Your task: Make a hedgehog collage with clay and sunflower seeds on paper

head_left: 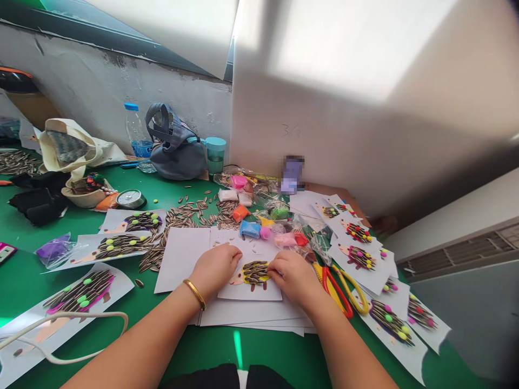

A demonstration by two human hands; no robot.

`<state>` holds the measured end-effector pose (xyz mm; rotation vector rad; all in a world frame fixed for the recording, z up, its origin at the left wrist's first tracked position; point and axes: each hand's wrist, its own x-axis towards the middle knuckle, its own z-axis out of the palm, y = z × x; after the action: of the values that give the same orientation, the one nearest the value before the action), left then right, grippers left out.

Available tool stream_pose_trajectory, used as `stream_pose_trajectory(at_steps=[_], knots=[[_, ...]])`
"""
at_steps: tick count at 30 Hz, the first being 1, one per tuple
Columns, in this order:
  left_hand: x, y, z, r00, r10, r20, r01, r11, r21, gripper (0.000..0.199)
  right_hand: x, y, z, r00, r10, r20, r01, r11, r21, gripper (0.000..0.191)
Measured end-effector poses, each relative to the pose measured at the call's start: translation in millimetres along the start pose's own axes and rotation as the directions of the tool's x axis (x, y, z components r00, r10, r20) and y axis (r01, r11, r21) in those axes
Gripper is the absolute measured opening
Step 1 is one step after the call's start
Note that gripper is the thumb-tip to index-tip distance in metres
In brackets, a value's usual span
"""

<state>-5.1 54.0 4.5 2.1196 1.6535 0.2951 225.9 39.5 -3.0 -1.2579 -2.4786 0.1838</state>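
A hedgehog picture [255, 273] with a yellow clay body covered in striped seeds lies on a white card [249, 293], on top of stacked white sheets [243, 313]. My left hand [217, 267], with a gold bangle at the wrist, rests at the card's upper left, fingers pressed together near the hedgehog's face; what they hold, if anything, is hidden. At the hedgehog's right edge is my right hand [294, 275], its thumb and fingertips closed together against the seeds; anything between them is too small to make out.
Loose seeds [186, 213] and bagged coloured clay [250, 229] lie beyond the sheets. Red and yellow scissors [340, 292] sit to the right. Seeded hedgehog cards [77, 294] are spread on both sides. A grey bag [178, 154], bottle [138, 132] and teal-lidded cup [215, 154] stand behind.
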Motion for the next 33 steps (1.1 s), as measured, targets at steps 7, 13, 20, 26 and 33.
stream_pose_trajectory(at_steps=[7, 13, 20, 26, 33], knots=[[0.0, 0.1, -0.1, 1.000, -0.014, -0.001, 0.014, 0.999, -0.035, 0.034, -1.5, 1.6, -0.6, 1.000, 0.008, 0.007, -0.008, 1.000, 0.023, 0.009], [-1.2, 5.2, -6.4, 0.996, -0.083, -0.043, 0.053, 0.880, -0.473, 0.034, -3.3, 1.9, -10.7, 0.994, 0.076, -0.084, -0.063, 0.988, 0.140, 0.013], [-13.9, 17.1, -13.4, 0.933, 0.074, 0.352, 0.344, 0.107, -0.933, 0.039, -1.5, -10.8, -12.3, 0.968, 0.092, -0.235, -0.033, 0.969, 0.243, 0.016], [-19.2, 28.1, -12.7, 0.890, 0.186, 0.416, 0.395, 0.139, -0.908, 0.052, -2.3, -26.9, -8.1, 0.967, 0.093, -0.239, 0.014, 0.911, 0.411, 0.019], [-19.9, 27.6, -5.9, 0.908, 0.202, 0.368, 0.318, 0.240, -0.917, 0.067, -1.2, -38.2, -10.7, 0.984, 0.070, -0.162, 0.032, 0.832, 0.554, 0.011]])
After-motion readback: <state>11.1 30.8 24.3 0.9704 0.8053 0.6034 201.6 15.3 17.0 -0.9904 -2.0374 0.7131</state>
